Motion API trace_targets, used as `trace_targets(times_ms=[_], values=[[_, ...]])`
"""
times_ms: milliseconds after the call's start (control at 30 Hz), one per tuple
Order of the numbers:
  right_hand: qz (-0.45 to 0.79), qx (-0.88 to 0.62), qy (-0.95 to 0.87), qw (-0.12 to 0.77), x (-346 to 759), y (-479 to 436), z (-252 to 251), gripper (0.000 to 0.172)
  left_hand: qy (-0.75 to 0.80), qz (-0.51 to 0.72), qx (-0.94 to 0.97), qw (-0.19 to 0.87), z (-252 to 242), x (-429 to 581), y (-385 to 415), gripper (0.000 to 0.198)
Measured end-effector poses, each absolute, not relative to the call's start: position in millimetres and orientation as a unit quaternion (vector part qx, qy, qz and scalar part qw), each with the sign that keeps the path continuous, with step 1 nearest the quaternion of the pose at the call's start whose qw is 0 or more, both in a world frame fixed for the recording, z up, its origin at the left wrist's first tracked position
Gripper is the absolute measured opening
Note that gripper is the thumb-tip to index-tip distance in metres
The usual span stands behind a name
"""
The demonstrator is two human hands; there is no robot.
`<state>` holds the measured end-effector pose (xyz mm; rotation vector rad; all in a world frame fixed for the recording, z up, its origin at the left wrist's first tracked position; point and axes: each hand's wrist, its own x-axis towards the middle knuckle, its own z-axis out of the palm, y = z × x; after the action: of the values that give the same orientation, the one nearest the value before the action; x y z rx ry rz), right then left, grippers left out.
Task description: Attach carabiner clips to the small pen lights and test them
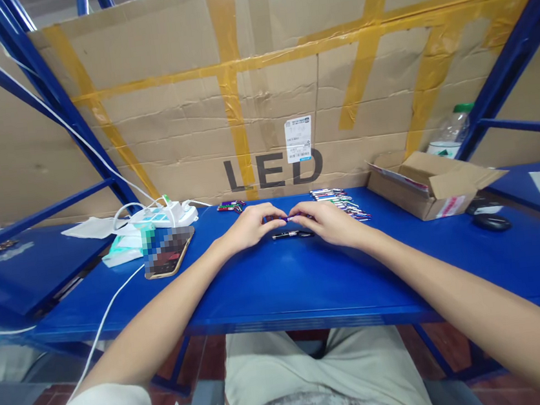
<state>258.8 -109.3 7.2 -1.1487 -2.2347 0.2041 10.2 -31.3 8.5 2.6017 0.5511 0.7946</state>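
Observation:
Over the blue table (279,286), my left hand (252,226) and my right hand (329,222) meet fingertip to fingertip. Both pinch a small, dark purplish piece (289,219), mostly covered by the fingers. Just below it on the table lies a black pen-like item (286,234), its right end close under my right hand. Behind my right hand is a row of slim multicoloured sticks (343,202), pens by their look. A smaller bunch of coloured pieces (230,206) rests behind my left hand.
At the left are a phone (178,255), a white power strip (161,215) with cables and a greenish-white packet (126,246). An open cardboard box (427,188), a black mouse (491,221) and a bottle (452,133) stand right. A taped cardboard sheet (183,128) rises behind.

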Motion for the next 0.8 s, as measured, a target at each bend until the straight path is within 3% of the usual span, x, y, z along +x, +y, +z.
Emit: trace_targets(times_ms=[200, 467, 633, 800], values=[[0.058, -0.429, -0.851, 0.297, 260.3, -106.0, 4.1, 0.033, 0.225, 0.201, 0.951, 0.062, 17.4, -14.2, -12.7, 0.029], [0.050, -0.433, -0.854, 0.284, 263.6, -105.0, 4.3, 0.033, 0.401, 0.101, 0.907, -0.074, 22.5, -58.5, 22.1, 0.027], [0.056, -0.418, -0.883, 0.205, 261.4, -106.1, -0.2, 0.034, 0.504, 0.050, 0.856, -0.104, 22.1, -73.2, 31.3, 0.024], [0.050, -0.428, -0.883, 0.188, 253.6, -108.0, -2.3, 0.036, 0.547, 0.031, 0.829, -0.115, 22.7, -69.4, 36.1, 0.026]])
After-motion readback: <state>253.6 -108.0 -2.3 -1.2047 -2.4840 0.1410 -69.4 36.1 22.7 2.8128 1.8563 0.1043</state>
